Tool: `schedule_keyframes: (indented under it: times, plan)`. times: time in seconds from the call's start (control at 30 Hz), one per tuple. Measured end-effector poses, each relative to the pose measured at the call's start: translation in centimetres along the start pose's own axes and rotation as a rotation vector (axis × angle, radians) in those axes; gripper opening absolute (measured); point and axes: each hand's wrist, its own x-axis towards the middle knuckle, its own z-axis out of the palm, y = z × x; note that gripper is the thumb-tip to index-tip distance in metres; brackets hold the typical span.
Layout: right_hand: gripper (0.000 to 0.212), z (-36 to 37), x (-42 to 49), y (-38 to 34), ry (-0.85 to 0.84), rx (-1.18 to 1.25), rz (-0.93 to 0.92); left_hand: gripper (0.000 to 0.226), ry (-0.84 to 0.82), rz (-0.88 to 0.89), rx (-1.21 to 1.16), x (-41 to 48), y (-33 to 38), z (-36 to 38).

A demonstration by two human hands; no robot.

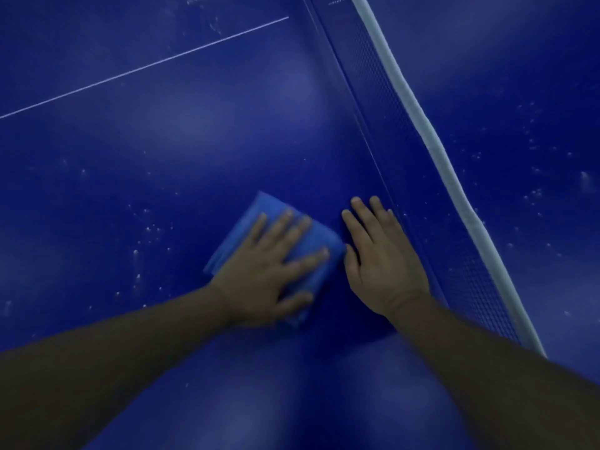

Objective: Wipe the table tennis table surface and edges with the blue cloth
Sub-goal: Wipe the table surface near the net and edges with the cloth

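**Both palms flat on the table, the left one on the cloth**

Both forearms reach in from the bottom of the view and angle toward each other, so the hands end up close together near the net [406,131].

The left hand [269,280] lies palm down on the blue cloth [319,238]. Its fingers [285,228] are straight and spread and press the fabric flat against the table [194,151]. Nothing is pinched or curled round. The thumb points toward the right hand and lies along the cloth's near edge.

The cloth is folded into a rough rectangle. It sticks out beyond the fingertips and past the outer side of the palm, and its right corner comes just beside the base of the right thumb.

The right hand [383,261] rests palm down on the bare surface, between the cloth and the foot of the net. Its fingers [363,216] are extended, kept close together, and hold nothing. The little-finger side runs along the base of the net.

The net crosses the view on a diagonal, with a white band [431,138] along its top. A thin white line [146,68] crosses the surface farther off. White specks [146,228] dot the table left of the cloth, with more beyond the net.
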Motion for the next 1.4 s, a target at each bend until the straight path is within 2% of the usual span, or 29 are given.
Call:
schedule_keyframes:
  times: [0.07, 0.1, 0.13, 0.17, 0.27, 0.3, 0.33, 0.37, 0.43, 0.5, 0.57, 0.6, 0.7, 0.73, 0.77, 0.87, 0.9, 0.97, 1.0, 1.1, 1.13, 1.17, 1.27, 1.3, 1.33, 1.4]
  plan:
    - [0.056, 0.1, 0.0, 0.1, 0.012, 0.016, -0.006, 0.069, -0.054, 0.216, 0.01, -0.4, -0.9, -0.1]
    - [0.055, 0.1, 0.0, 0.1, 0.021, 0.027, -0.006, 0.069, -0.056, 0.23, 0.035, 0.5, -2.7, -0.5]
    - [0.055, 0.1, 0.1, 0.1, 0.027, 0.031, -0.008, 0.068, -0.046, 0.17, 0.057, 1.8, -4.7, -0.9]
    - [0.055, 0.1, 0.1, 0.1, 0.031, 0.029, -0.012, 0.068, -0.022, 0.036, 0.06, 3.5, -6.7, -1.3]
    - [0.054, 0.1, 0.1, 0.0, 0.044, 0.024, -0.015, 0.072, 0.004, -0.454, -0.005, 8.8, -11.0, -2.8]
    - [0.054, 0.0, 0.1, 0.0, 0.051, 0.022, -0.019, 0.072, -0.003, -0.499, -0.011, 9.8, -10.7, -2.8]
    - [0.054, 0.0, 0.1, 0.1, 0.056, 0.021, -0.021, 0.073, -0.002, -0.457, 0.002, 10.2, -9.7, -2.6]
    - [0.054, 0.0, 0.1, 0.1, 0.06, 0.025, -0.022, 0.073, 0.0, -0.337, 0.013, 9.9, -8.4, -2.2]
    - [0.053, 0.0, 0.1, 0.2, 0.07, 0.037, -0.026, 0.069, -0.003, -0.005, 0.011, 7.7, -5.9, -1.3]
    - [0.052, 0.2, 0.1, 0.2, 0.074, 0.051, -0.03, 0.069, -0.068, 0.236, 0.018, 5.9, -6.0, -1.4]
    - [0.052, 0.3, 0.2, 0.3, 0.072, 0.045, -0.03, 0.068, -0.086, 0.287, 0.056, 7.4, -8.6, -1.9]
    - [0.053, 0.3, 0.2, 0.3, 0.07, 0.035, -0.031, 0.068, -0.079, 0.196, 0.068, 9.0, -9.9, -2.3]
    - [0.053, 0.5, 0.1, 0.4, 0.069, 0.024, -0.031, 0.071, -0.009, -0.326, -0.008, 13.7, -12.4, -3.4]
    - [0.053, 0.5, 0.1, 0.4, 0.072, 0.026, -0.03, 0.071, -0.003, -0.403, -0.02, 14.5, -12.1, -3.4]
    - [0.053, 0.6, 0.1, 0.4, 0.074, 0.026, -0.03, 0.071, 0.002, -0.375, -0.007, 14.8, -11.2, -3.0]
    - [0.053, 0.6, 0.1, 0.4, 0.082, 0.035, -0.031, 0.066, -0.032, 0.079, 0.02, 13.1, -7.4, -2.0]
    - [0.053, 0.6, 0.1, 0.3, 0.086, 0.038, -0.032, 0.065, -0.061, 0.179, 0.015, 12.5, -7.0, -2.0]
    - [0.053, 0.5, 0.1, 0.2, 0.08, 0.03, -0.03, 0.065, -0.069, 0.248, 0.051, 13.4, -8.2, -2.4]
    - [0.053, 0.4, 0.1, 0.2, 0.072, 0.022, -0.027, 0.065, -0.054, 0.179, 0.06, 14.5, -9.3, -2.7]
    - [0.053, 0.4, 0.1, 0.3, 0.064, 0.029, -0.03, 0.071, -0.009, -0.353, -0.016, 17.2, -12.2, -3.9]
    - [0.053, 0.3, 0.1, 0.3, 0.067, 0.033, -0.027, 0.072, -0.012, -0.425, -0.015, 17.4, -11.7, -3.7]
    - [0.053, 0.4, 0.1, 0.3, 0.07, 0.03, -0.025, 0.072, 0.002, -0.38, -0.001, 16.9, -10.4, -3.3]
    - [0.053, 0.4, 0.1, 0.3, 0.085, 0.034, -0.036, 0.067, -0.034, 0.031, 0.024, 12.5, -6.9, -1.7]
    - [0.053, 0.5, 0.1, 0.4, 0.088, 0.033, -0.037, 0.068, -0.026, 0.055, 0.043, 11.2, -7.4, -1.7]
    - [0.053, 0.5, 0.0, 0.4, 0.089, 0.027, -0.039, 0.068, -0.004, -0.031, 0.049, 10.3, -8.5, -1.9]
    - [0.053, 0.4, -0.1, 0.3, 0.095, 0.034, -0.031, 0.071, 0.069, -0.464, -0.006, 9.1, -11.6, -2.7]
